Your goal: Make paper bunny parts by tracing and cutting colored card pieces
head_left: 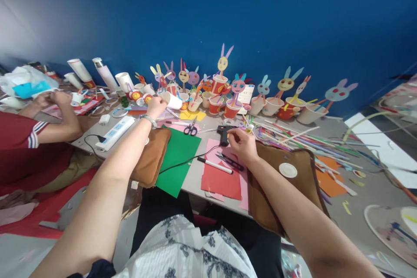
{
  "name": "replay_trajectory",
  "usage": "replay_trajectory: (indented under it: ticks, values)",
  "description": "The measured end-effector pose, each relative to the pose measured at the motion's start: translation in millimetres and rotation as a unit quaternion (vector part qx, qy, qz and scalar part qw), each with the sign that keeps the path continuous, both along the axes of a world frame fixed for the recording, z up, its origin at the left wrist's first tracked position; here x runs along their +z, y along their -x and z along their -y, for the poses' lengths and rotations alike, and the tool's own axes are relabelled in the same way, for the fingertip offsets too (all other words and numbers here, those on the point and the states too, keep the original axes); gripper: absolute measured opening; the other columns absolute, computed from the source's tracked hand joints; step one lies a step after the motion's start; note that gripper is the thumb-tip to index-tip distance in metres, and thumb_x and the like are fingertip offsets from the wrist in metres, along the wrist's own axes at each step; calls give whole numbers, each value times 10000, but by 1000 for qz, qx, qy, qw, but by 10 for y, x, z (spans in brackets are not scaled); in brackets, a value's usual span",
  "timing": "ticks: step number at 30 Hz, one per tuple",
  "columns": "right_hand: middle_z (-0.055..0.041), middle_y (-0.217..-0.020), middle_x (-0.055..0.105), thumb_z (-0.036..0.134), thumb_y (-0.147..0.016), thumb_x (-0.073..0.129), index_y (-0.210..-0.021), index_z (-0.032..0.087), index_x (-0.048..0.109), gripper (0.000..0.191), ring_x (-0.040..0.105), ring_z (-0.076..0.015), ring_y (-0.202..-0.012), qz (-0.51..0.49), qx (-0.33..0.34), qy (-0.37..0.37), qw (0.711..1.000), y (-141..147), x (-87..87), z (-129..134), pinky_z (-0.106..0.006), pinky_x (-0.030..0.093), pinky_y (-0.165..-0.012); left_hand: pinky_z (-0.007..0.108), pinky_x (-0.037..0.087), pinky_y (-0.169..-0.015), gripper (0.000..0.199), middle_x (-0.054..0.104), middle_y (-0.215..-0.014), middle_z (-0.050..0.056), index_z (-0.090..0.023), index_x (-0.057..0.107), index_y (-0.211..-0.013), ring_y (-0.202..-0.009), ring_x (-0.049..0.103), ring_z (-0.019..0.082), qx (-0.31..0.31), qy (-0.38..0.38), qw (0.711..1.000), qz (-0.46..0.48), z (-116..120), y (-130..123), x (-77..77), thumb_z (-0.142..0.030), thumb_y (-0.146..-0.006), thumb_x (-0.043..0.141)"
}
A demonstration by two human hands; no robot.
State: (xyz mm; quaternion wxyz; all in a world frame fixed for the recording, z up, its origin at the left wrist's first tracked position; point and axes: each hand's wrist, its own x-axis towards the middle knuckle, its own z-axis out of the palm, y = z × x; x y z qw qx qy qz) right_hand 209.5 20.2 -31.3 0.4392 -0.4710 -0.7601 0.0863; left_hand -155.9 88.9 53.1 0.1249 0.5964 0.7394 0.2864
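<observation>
My left hand point(157, 107) is stretched far forward at the left, its fingers curled against a white paper cup point(172, 100) that lies tipped on its side. Whether the fingers grip the cup is hard to tell. Beside the black glue gun point(224, 134), my right hand point(241, 142) has thumb and fingertips brought together; anything between them is too small to name. Black-handled scissors point(190, 129) rest between the two hands on the green sheet point(180, 156). Under the right hand lie a black cutter point(232, 162) and a white marker point(215, 165) on pink and red paper point(221, 181).
Cups with paper rabbit faces point(233, 106) line the blue wall. A power strip point(117, 134) and brown pouch point(151, 156) are at the left; pipe cleaners point(293, 132) and a brown bag point(276, 182) at the right. Another person point(39, 147) sits at the far left.
</observation>
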Motion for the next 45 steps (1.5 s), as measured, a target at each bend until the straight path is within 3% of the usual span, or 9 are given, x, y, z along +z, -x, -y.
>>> replay_trajectory:
  ticks: [5, 13, 17, 21, 27, 35, 40, 43, 45]
  values:
    - [-52, -741, 716, 250, -864, 508, -949, 176, 712, 234, 606, -157, -594, 85, 68, -16, 994, 12, -20, 30, -265, 464, -610, 262, 522, -627, 104, 673, -621, 56, -104, 698, -820, -572, 636, 150, -89, 52, 977, 189, 85, -300, -64, -197, -823, 652]
    - [-62, -773, 711, 229, -893, 496, -959, 171, 696, 218, 628, -165, -638, 141, 102, -24, 984, -3, -48, 11, -260, 468, -641, 234, 452, -530, 206, 664, -650, 47, -107, 704, -900, -546, 598, 137, -189, 106, 878, 427, 44, -587, -233, -247, -754, 744]
    - [-60, -766, 709, 223, -899, 491, -960, 173, 697, 221, 626, -166, -635, 143, 104, -20, 984, -4, -58, 4, -259, 462, -641, 267, 458, -556, 252, 664, -673, 56, -89, 683, -951, -563, 580, 151, -208, 117, 838, 490, 5, -641, -210, -294, -805, 699]
    - [-56, -766, 712, 231, -901, 502, -963, 177, 698, 212, 615, -158, -624, 144, 105, -27, 984, -10, -73, 7, -252, 443, -625, 266, 456, -600, 207, 656, -697, 48, -75, 659, -965, -615, 569, 144, -219, 105, 816, 525, -10, -702, -202, -228, -826, 674]
    - [-46, -763, 713, 220, -894, 520, -967, 182, 695, 193, 600, -142, -588, 144, 104, -31, 984, -28, -96, 7, -239, 417, -591, 233, 468, -609, 214, 668, -731, 30, -127, 682, -989, -685, 598, 143, -216, 63, 812, 539, -24, -694, -320, -211, -793, 702]
    - [-51, -799, 717, 199, -901, 521, -969, 184, 682, 176, 626, -146, -636, 147, 123, -27, 981, -22, -86, 30, -243, 444, -622, 186, 437, -524, 260, 646, -628, -9, -142, 692, -898, -541, 558, 97, -201, 1, 838, 507, -58, -659, -401, -241, -666, 756]
    - [-14, -750, 689, 332, -950, 538, -1214, 170, 601, 316, 574, -133, -554, 96, 85, -5, 992, 16, -37, 77, -250, 437, -584, 194, 384, -464, 242, 618, -555, -9, -130, 704, -796, -482, 522, 106, -270, 25, 846, 460, 176, -904, -439, -190, -585, 806]
    - [-19, -834, 707, 506, -907, 626, -1324, 182, 515, 540, 562, -124, -540, 53, 69, 17, 996, 25, -7, 94, -250, 444, -567, 206, 416, -508, 197, 634, -624, 4, -130, 698, -813, -534, 538, 110, -358, 28, 856, 372, 325, -1070, -473, -307, -732, 730]
    - [-22, -832, 708, 558, -888, 637, -1276, 194, 541, 540, 560, -126, -537, 55, 67, 17, 996, 23, 1, 97, -252, 441, -558, 205, 414, -520, 234, 623, -658, 4, -129, 669, -781, -558, 527, 105, -390, 19, 857, 336, 377, -1145, -496, -361, -783, 698]
